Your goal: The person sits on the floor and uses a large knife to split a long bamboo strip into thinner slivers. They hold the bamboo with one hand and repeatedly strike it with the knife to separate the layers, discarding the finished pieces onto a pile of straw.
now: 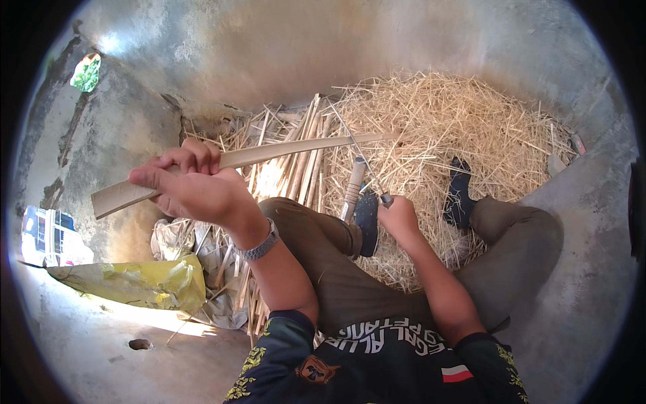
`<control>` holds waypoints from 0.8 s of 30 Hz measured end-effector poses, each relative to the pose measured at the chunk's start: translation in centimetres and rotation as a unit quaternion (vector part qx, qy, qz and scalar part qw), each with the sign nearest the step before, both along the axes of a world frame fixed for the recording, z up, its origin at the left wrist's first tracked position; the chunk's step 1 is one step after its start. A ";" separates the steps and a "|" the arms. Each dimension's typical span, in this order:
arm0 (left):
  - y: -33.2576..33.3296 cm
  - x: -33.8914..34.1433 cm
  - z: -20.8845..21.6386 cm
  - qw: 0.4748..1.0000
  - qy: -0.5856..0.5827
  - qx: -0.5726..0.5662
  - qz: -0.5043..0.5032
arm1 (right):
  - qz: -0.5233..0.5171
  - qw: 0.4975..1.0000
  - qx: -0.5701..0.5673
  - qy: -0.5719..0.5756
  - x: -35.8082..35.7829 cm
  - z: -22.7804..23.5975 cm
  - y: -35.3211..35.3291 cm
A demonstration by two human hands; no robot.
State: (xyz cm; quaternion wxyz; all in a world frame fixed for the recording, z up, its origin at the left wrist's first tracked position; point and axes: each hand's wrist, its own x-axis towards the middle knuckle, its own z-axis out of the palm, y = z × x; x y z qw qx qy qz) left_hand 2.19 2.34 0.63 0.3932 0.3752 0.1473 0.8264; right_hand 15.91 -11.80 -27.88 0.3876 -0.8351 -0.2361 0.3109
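Observation:
My left hand (192, 182) is closed around a long flat strip of pale wood or bamboo (289, 149). The strip's wide end sticks out left of the hand, and its thin end reaches right over the straw. In my right hand (401, 219) is the dark handle of a long, thin-bladed knife (367, 163). Its blade points up and away to the left and crosses the strip near the thin end; whether they touch I cannot tell. Beside my left foot (367, 222) a light wooden stick-like piece (353, 188) leans, its lower end by my leg.
A heap of straw-like shavings (444, 114) spreads ahead, around my right foot (459, 194). Several split sticks (309, 158) lie beside it. At the left are a yellow plastic sheet (134, 283), crumpled sacking (175, 242) and a hole (140, 344) in the concrete. A concrete wall (269, 54) stands behind.

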 end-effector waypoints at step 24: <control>-2.5 -0.3 0.2 0.989 0.036 0.101 -0.098 | -0.009 0.983 0.137 -0.120 -1.9 0.5 0.8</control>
